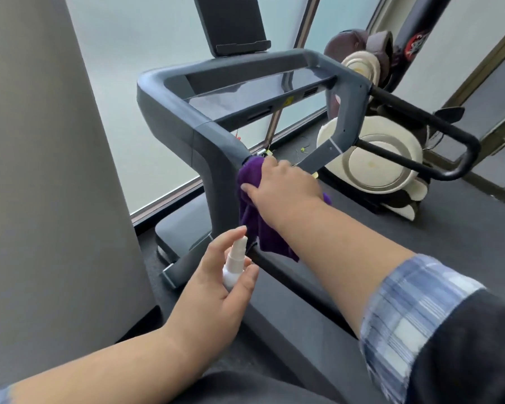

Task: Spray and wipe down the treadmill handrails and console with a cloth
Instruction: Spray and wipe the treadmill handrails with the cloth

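While a grey pillar is crowding the left side and a stack of cream and brown pads is leaning far right, the right hand is clutching a purple cloth against the treadmill's left handrail, hiding the rail beneath. The left hand is gripping a white spray bottle; its contents are not showing. The console is sitting farther off.
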Demonstrator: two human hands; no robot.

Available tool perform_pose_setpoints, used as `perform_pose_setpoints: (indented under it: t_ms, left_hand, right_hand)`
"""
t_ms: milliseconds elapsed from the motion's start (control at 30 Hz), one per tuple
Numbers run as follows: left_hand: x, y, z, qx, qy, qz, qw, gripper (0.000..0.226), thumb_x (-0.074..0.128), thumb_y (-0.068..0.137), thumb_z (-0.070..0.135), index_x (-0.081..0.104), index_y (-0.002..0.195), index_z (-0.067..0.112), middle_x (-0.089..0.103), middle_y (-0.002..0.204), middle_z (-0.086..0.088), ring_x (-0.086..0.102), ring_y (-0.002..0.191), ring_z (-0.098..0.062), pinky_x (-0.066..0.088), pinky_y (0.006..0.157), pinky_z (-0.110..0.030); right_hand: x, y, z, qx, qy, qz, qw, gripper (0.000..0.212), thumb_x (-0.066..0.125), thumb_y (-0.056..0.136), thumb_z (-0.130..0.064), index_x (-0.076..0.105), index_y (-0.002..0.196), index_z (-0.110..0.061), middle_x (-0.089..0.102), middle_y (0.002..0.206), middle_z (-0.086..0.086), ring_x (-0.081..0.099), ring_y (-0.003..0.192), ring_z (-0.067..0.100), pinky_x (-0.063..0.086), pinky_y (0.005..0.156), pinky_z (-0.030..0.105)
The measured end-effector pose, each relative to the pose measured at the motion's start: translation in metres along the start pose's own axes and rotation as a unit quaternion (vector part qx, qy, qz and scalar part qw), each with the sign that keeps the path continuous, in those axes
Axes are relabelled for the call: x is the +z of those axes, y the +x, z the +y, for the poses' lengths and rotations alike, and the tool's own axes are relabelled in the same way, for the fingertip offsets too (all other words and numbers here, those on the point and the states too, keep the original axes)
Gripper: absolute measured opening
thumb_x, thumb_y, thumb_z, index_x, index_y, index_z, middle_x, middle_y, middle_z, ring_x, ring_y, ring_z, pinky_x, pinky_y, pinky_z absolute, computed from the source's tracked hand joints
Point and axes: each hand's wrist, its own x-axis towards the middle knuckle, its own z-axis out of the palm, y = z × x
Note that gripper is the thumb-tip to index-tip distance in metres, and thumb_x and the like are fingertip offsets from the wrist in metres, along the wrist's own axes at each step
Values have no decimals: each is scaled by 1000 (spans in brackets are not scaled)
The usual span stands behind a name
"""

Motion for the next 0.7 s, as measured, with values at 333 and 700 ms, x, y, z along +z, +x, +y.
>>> perform_pose_setpoints:
  t_ms: [333, 700]
  left_hand:
    - [2, 6, -7, -8, -5, -29, 1000, 47, 55, 88, 46, 36, 122, 71, 56, 111, 29, 60, 104, -5, 42, 85, -9]
    - [-5, 16, -24, -36, -30, -32, 998, 53, 61, 94, 30, 38, 121, 70, 60, 101, 22, 59, 96, -3, 39, 82, -3]
  right_hand:
    - [6, -24, 37, -28, 62, 9, 998, 67, 35, 99, -63, 15, 155, -33, 56, 130, 10, 57, 114, 36, 47, 87, 46]
    - [0, 26, -17, 22, 16, -4, 1000, 75, 37, 94, -72, 42, 135, -9, 54, 132, 16, 56, 119, 37, 48, 86, 47]
